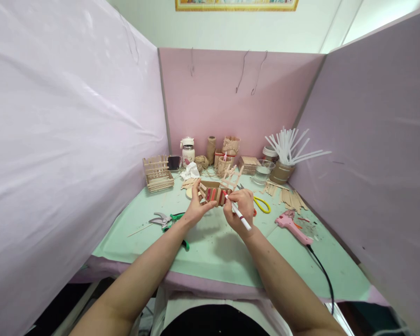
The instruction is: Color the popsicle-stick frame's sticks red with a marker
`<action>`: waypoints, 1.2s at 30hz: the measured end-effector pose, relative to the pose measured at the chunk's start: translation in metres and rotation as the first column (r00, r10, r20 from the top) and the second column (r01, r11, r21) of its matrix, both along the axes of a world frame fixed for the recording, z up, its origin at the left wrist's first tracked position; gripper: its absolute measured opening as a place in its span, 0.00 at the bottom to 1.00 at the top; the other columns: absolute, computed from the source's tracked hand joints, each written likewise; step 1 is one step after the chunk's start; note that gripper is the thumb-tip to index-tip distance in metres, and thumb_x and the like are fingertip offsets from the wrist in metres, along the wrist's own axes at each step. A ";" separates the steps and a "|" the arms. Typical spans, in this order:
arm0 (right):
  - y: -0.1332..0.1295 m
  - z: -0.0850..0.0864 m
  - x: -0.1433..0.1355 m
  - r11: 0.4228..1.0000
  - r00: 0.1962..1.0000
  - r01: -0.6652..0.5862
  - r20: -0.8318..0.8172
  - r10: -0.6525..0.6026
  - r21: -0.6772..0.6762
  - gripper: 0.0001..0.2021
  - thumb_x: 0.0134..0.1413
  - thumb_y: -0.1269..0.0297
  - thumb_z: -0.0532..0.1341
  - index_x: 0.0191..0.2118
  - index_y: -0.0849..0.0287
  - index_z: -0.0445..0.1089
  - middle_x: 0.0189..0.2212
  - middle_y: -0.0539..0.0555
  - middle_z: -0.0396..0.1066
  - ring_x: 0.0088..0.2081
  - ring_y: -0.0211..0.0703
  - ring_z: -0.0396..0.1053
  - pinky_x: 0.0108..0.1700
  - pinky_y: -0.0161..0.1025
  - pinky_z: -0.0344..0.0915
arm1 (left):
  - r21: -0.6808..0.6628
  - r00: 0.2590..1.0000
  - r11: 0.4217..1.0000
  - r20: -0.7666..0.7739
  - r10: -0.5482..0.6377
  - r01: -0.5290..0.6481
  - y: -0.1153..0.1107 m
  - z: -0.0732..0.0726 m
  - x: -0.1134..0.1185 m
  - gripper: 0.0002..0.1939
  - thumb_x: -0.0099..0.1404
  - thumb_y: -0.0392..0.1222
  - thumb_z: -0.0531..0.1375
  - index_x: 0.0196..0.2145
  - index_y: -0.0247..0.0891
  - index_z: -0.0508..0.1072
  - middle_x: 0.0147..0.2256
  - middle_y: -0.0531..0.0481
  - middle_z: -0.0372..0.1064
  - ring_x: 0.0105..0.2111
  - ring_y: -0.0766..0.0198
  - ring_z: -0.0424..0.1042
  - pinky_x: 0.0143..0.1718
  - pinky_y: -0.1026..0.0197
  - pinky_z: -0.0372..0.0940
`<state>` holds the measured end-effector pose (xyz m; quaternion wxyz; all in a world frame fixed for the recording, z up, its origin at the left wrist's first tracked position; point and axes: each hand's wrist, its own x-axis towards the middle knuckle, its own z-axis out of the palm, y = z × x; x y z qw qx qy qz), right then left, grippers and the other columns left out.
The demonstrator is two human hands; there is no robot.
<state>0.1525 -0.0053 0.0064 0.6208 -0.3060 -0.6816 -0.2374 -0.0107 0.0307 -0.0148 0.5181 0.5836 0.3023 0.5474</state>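
A small box of craft sticks (213, 195) is held above the green table, its front sticks striped in red, pink and bare wood. My left hand (197, 207) grips the box at its left end, with the thumb along the lower front edge. In my right hand (241, 209) is a white marker (241, 216), its red tip end at the right part of the striped front. My right fingers are closed round the marker and lie close to the box.
Green-handled pruners (164, 220) lie left of my hands; yellow-handled scissors (262, 204) and a pink glue gun (294, 227) lie right. Behind stand a stick crate (159, 175), a glass bowl of water (263, 171), twine and white glue sticks (289, 147).
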 end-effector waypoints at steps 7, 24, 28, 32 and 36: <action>0.000 0.000 -0.001 1.000 1.000 -0.028 -0.004 0.028 0.011 0.09 0.55 0.75 0.60 0.38 0.54 0.62 0.30 0.49 0.69 0.33 0.43 0.69 0.41 0.46 0.63 | 0.003 1.000 1.000 0.003 -0.007 0.007 0.002 -0.002 0.000 0.59 0.49 0.58 0.74 0.69 0.52 0.45 0.70 0.38 0.43 0.66 0.40 0.58 0.63 0.42 0.61; -0.002 0.000 -0.001 1.000 1.000 0.005 -0.016 -0.005 -0.001 0.09 0.54 0.76 0.59 0.37 0.54 0.62 0.29 0.49 0.69 0.33 0.43 0.70 0.42 0.46 0.63 | -0.004 1.000 1.000 -0.002 -0.010 0.010 0.000 0.001 0.000 0.60 0.48 0.60 0.74 0.69 0.51 0.44 0.70 0.37 0.43 0.66 0.41 0.59 0.62 0.43 0.62; -0.001 0.000 -0.001 1.000 1.000 -0.016 -0.010 0.016 0.004 0.09 0.55 0.75 0.59 0.37 0.54 0.62 0.29 0.49 0.69 0.33 0.42 0.69 0.42 0.46 0.63 | -0.004 1.000 1.000 0.004 -0.005 0.005 0.000 0.000 0.000 0.60 0.48 0.59 0.74 0.69 0.52 0.45 0.70 0.38 0.43 0.65 0.40 0.59 0.62 0.43 0.62; -0.001 0.000 -0.001 1.000 1.000 0.009 -0.022 -0.009 -0.004 0.09 0.55 0.76 0.60 0.37 0.54 0.62 0.29 0.49 0.69 0.33 0.42 0.69 0.42 0.46 0.63 | -0.004 1.000 1.000 -0.003 -0.008 0.008 0.001 -0.001 0.000 0.59 0.49 0.58 0.74 0.69 0.52 0.44 0.69 0.38 0.43 0.65 0.41 0.59 0.62 0.42 0.62; -0.002 0.000 -0.001 1.000 1.000 -0.009 -0.008 0.009 -0.009 0.09 0.55 0.75 0.60 0.37 0.54 0.62 0.30 0.49 0.69 0.33 0.43 0.70 0.42 0.46 0.63 | 0.006 1.000 1.000 -0.010 -0.008 0.008 0.001 -0.002 0.000 0.59 0.49 0.59 0.74 0.69 0.52 0.45 0.69 0.39 0.44 0.66 0.41 0.59 0.62 0.43 0.62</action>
